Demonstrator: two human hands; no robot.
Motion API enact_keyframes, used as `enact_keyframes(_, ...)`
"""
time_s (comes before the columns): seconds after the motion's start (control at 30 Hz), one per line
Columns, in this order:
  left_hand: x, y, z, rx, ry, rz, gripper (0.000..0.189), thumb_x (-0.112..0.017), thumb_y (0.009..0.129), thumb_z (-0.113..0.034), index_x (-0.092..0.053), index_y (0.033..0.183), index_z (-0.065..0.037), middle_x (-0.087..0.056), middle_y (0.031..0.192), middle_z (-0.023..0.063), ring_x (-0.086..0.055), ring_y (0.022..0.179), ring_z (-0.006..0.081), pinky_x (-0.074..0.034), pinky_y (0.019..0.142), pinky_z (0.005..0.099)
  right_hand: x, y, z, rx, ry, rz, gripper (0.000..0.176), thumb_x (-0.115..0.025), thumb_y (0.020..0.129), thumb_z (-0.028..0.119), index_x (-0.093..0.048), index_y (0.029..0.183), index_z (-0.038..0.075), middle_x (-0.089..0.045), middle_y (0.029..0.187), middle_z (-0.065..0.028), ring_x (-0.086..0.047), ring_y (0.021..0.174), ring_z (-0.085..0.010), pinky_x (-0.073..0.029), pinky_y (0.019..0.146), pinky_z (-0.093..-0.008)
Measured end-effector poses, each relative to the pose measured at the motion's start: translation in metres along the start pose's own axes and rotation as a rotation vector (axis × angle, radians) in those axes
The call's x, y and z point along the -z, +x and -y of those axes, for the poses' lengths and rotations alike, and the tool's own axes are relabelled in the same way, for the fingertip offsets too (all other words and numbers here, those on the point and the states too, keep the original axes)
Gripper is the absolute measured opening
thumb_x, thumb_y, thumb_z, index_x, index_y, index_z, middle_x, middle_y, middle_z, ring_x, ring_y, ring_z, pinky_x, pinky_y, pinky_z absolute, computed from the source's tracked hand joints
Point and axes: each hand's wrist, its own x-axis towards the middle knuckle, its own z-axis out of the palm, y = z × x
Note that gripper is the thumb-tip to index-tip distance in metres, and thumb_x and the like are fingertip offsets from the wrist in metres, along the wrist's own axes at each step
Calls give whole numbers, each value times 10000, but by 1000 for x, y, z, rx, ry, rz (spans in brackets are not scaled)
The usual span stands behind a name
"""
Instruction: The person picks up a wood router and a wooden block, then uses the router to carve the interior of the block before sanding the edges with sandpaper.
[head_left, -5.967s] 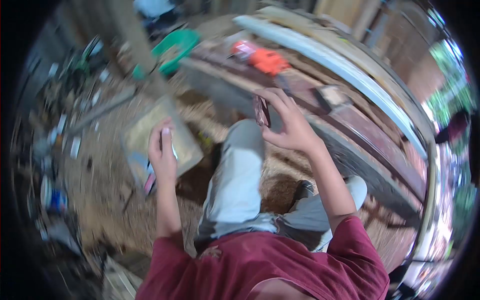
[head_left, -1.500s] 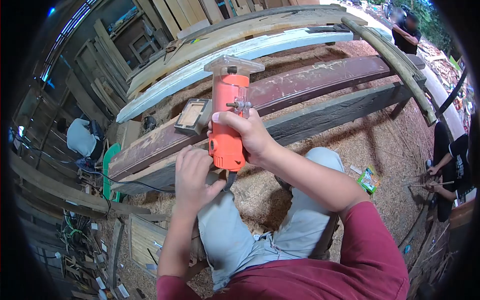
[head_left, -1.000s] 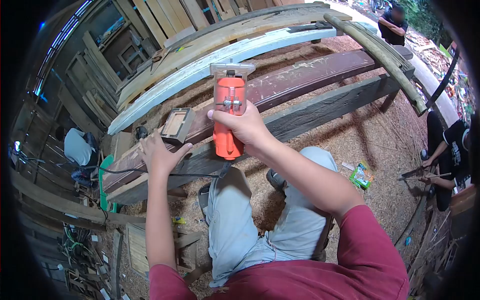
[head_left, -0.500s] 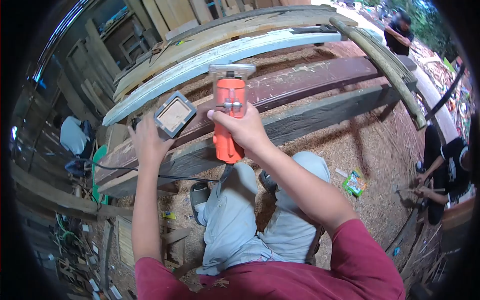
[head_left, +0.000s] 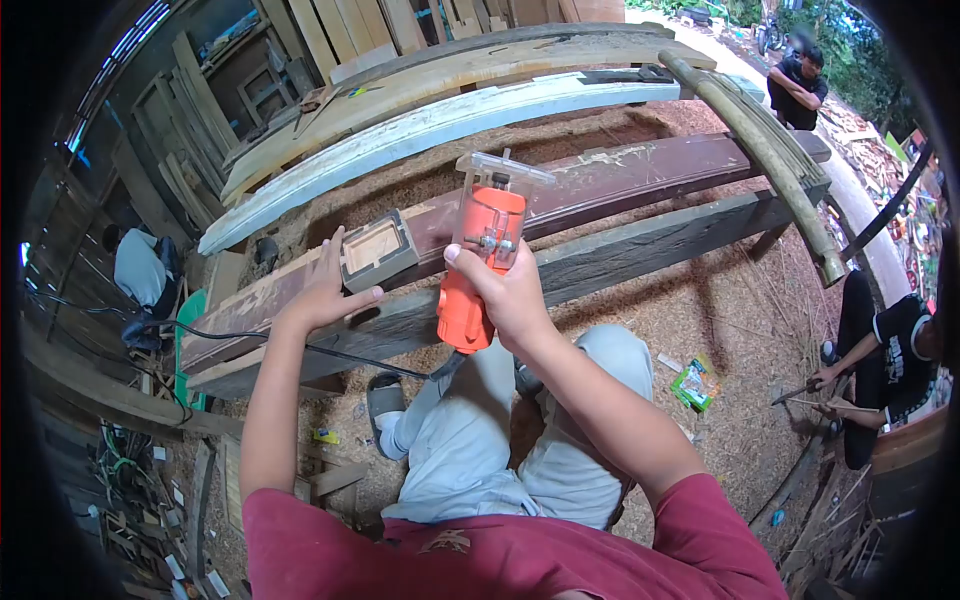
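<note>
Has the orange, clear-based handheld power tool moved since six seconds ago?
Yes: lifted off the maroon wooden board toward its near side; the right hand holds the tool.

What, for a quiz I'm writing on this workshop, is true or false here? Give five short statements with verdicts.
1. The right hand holds the orange power tool. True.
2. The tool's clear base is at the same end as its black cord. False: they are at opposite ends.
3. The left hand is beside the framed wooden block. True.
4. The green packet lies on the white plank. False: it lies on the ground.
5. The person wears a maroon shirt. True.
</note>
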Motion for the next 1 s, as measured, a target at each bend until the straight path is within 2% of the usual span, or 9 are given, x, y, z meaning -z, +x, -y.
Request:
enact_keyframes(0.23, -6, 6, 7, 2, 99, 18, 1449, -692, 752, -903, 0, 1718, -76, -109, 1732, 374, -34, 1657, 444, -53, 1338, 526, 14, -9, -22, 90, -65, 40, 226, -835, 921, 146, -662, 1028, 46, -722, 894, -30, -691, 774, -112, -571, 719, -303)
enact_keyframes(0.33, -2, 1, 2, -13, 19, 22, 1284, -592, 889, -853, -7, 1721, -71, -128, 1742, 350, -34, 1662, 423, -51, 1336, 529, 12, -16, -21, 80, -48, 0, 194, -834, 922, 143, -694, 1017, 48, -732, 894, -22, -684, 788, -98, -554, 744, -291)
enact_keyframes(0.43, 6, -6, -2, 47, -79, -32, 1048, -484, 1032, -729, -70, 1725, -61, -146, 1759, 305, -42, 1665, 408, -50, 1334, 532, 12, -15, -18, 28, -49, 50, 204, -772, 956, 145, -615, 1038, 44, -708, 862, -66, -722, 784, -170, -609, 734, -352)
enact_keyframes(0.47, 0, -6, 9, -19, 13, -159, 879, -412, 1098, -632, -154, 1725, -73, -169, 1775, 250, -61, 1665, 401, -29, 1329, 553, 12, -16, -17, 60, -55, 25, 192, -775, 955, 145, -630, 1034, 47, -702, 855, -59, -713, 741, -167, -600, 694, -346)
enact_keyframes(0.6, 7, -85, -28, -184, 414, -783, 872, -426, 1076, -661, -240, 1713, -95, -246, 1762, 209, -148, 1651, 405, -27, 1309, 612, 11, -19, 1, 82, -95, 32, 177, -786, 950, 157, -662, 1021, 52, -694, 854, -43, -697, 729, -151, -590, 677, -336)
enact_keyframes(0.63, 10, -108, -37, -187, 392, -839, 870, -437, 1074, -655, -252, 1707, -86, -253, 1760, 208, -159, 1645, 415, -39, 1307, 615, 9, -20, 5, 45, -4, 16, 180, -831, 926, 148, -689, 983, 53, -705, 853, -11, -663, 706, -99, -555, 647, -303)
enact_keyframes(0.8, 4, -200, -54, -287, 258, -1173, 776, -401, 1081, -617, -407, 1575, -19, -366, 1686, 236, -236, 1606, 434, -141, 1293, 598, 24, -11, -5, 9, -19, -50, 244, -828, 927, 191, -662, 1042, 53, -712, 884, -47, -695, 728, -143, -582, 656, -335)
enact_keyframes(0.9, -37, -215, -14, -433, 159, -1311, 511, -548, 1063, -404, -483, 1369, 1, -458, 1564, 261, -337, 1534, 433, -220, 1262, 569, 23, -7, 3, -33, 5, -13, 258, -811, 937, 212, -652, 1064, 54, -710, 877, -72, -714, 724, -178, -599, 656, -347)
enact_keyframes(1.0, -107, -217, 53, -78, -4, -1351, 355, -670, 947, -160, -482, 1218, -31, -473, 1465, 258, -390, 1445, 451, -273, 1199, 599, 16, -5, 9, -106, 113, 44, 277, -762, 963, 252, -603, 1083, 60, -700, 890, -107, -738, 723, -231, -631, 640, -397)
